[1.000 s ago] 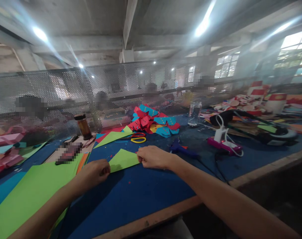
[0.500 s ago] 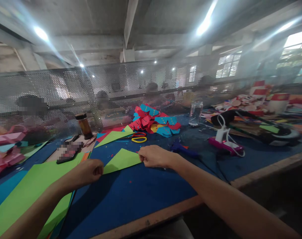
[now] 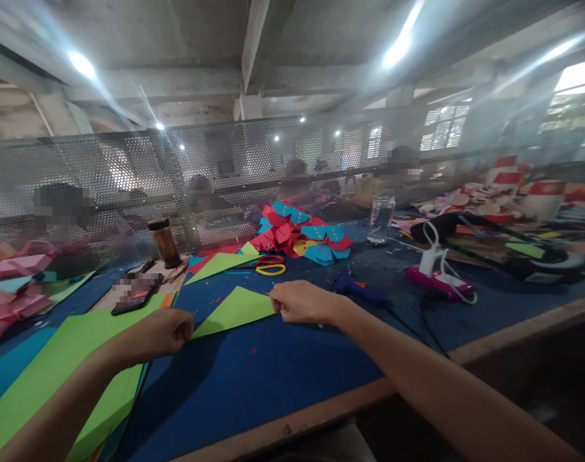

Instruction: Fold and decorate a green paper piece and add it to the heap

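A folded green paper triangle (image 3: 234, 309) lies flat on the blue table top (image 3: 273, 372). My right hand (image 3: 304, 303) pinches its right corner, fingers closed. My left hand (image 3: 160, 333) is closed on the triangle's left tip, at the edge of a stack of large green paper sheets (image 3: 56, 372). Both forearms reach in from the near edge.
Another green triangle (image 3: 219, 263), scissors with red and yellow handles (image 3: 270, 265), a heap of red and blue paper cut-outs (image 3: 299, 234), a brown jar (image 3: 163, 242), a glass jar (image 3: 381, 220), a blue glue gun (image 3: 357, 289), a phone (image 3: 131, 298). A perforated metal screen (image 3: 128, 173) stands behind, with people beyond it.
My left hand has slid left along the fold, and the triangle now looks longer and flatter. My right hand has stayed on the right corner.
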The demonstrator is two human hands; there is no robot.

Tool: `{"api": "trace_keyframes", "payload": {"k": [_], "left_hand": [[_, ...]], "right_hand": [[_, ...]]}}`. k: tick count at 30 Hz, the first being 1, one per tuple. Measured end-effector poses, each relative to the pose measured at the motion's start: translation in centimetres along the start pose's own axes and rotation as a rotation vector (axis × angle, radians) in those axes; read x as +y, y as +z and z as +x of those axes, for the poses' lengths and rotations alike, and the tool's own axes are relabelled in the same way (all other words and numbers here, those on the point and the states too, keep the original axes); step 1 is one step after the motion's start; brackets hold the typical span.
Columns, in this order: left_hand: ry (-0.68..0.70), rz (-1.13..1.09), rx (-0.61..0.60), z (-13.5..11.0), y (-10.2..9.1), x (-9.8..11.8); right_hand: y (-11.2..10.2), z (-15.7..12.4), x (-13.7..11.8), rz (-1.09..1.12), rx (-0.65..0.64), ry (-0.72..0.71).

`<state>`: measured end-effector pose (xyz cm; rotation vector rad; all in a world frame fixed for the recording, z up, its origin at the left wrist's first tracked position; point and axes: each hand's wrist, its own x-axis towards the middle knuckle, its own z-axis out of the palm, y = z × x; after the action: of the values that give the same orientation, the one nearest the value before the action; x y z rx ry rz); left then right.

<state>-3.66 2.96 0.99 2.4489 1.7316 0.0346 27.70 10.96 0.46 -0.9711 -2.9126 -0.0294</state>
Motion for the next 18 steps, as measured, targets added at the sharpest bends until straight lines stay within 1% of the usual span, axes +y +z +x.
{"api": "trace_keyframes", "payload": {"k": [6, 10, 13, 18], "left_hand": [[-0.008, 0.017, 0.006, -0.2, 0.1, 0.1], [0.036, 0.002, 0.039, -0.1, 0.4, 0.1], [0.079, -0.051, 0.085, 0.6, 1.2, 0.8], [0.146, -0.091, 0.185, 2.1, 3.1, 2.2]], "right_hand": [[-0.5, -0.1, -0.2, -0.013, -0.036, 0.025], [-0.4, -0.1, -0.1, -0.013, -0.02, 0.017], [-0.1, 0.0, 0.0, -0.019, -0.001, 0.005], [-0.1, 0.0, 0.1, -0.025, -0.008, 0.01]]}}
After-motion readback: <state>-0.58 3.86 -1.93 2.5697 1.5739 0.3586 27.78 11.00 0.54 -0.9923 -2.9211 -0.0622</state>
